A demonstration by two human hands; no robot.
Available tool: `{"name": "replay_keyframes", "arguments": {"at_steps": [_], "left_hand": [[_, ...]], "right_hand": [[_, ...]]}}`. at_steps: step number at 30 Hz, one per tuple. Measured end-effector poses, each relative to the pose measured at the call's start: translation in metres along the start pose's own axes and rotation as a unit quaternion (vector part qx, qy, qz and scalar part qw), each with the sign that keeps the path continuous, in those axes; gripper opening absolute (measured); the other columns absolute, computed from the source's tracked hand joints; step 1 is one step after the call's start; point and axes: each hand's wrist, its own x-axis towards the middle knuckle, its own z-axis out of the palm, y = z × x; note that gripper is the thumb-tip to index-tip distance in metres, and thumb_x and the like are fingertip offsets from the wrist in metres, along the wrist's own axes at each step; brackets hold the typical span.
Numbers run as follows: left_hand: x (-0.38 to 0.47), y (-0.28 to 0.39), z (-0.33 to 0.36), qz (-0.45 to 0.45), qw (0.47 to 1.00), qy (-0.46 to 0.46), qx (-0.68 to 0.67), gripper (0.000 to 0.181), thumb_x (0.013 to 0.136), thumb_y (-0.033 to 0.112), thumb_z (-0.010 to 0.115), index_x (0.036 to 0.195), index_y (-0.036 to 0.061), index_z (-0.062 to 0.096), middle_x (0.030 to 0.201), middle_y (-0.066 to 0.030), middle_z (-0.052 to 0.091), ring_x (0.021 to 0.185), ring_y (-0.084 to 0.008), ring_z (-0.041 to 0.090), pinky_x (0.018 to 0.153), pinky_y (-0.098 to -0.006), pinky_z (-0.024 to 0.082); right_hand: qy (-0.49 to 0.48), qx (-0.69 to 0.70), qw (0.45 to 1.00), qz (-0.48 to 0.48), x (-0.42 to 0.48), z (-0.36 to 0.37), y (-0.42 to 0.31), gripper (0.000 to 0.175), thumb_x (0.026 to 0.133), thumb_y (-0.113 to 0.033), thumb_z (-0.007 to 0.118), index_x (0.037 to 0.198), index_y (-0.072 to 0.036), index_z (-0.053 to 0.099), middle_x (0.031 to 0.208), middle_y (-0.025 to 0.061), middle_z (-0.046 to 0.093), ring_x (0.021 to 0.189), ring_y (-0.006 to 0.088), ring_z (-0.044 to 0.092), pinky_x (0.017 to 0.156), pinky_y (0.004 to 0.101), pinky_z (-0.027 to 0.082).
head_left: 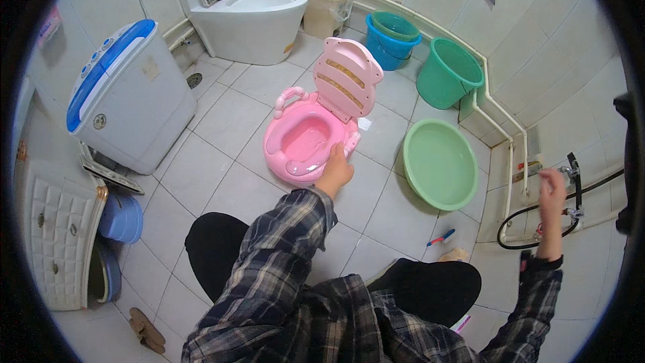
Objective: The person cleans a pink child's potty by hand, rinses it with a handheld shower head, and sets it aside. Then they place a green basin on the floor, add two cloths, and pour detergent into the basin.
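A pink child's potty [279, 161] stands on the tiled floor in front of me with its lid [347, 78] raised. My left hand [336, 169] is at the potty's near right side, its fingers on the seat edge beside the bumpy armrest [352, 143]. Off to the right, my right hand [552, 189] is raised close to the wall valves [572, 174] and looks slightly blurred. Its fingers seem partly curled, and nothing can be made out in them. A light green basin [439, 164] with what looks like water sits between the potty and the right wall.
A blue-and-red handled brush [441, 237] lies near my right knee. Behind are a white toilet [252, 25], a waste bin [326, 12], a blue bucket [388, 48] and a green bucket [443, 75]. A small washing machine [136, 96] stands left. A black hose [514, 247] loops at right.
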Motion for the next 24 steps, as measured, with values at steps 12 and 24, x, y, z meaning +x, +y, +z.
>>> {"name": "replay_keyframes", "arguments": {"at_steps": [12,24], "left_hand": [[0.012,0.003,-0.022,-0.074,0.983,-0.151,0.07,0.051,0.079,0.024,0.067,0.117,0.0022,0.042,0.117,-0.0213,0.05,0.104,-0.0389,0.055,0.086,-0.0452,0.046],[-0.04,-0.022,-0.102,0.06,0.922,-0.244,0.293,0.017,0.083,0.013,0.052,0.097,0.0073,0.059,0.097,-0.0155,0.064,0.092,-0.0329,0.063,0.075,-0.0452,0.049]], "right_hand": [[-0.145,0.116,0.982,0.019,-0.003,0.112,-0.155,0.012,0.077,-0.003,0.06,0.087,-0.006,0.066,0.095,0.0138,0.062,0.097,0.0306,0.057,0.084,0.0375,0.045],[-0.296,0.217,0.871,0.327,-0.09,0.36,-0.173,0.025,0.078,-0.02,0.059,0.097,-0.006,0.066,0.096,0.0158,0.067,0.094,0.0304,0.062,0.083,0.0377,0.048]]}}
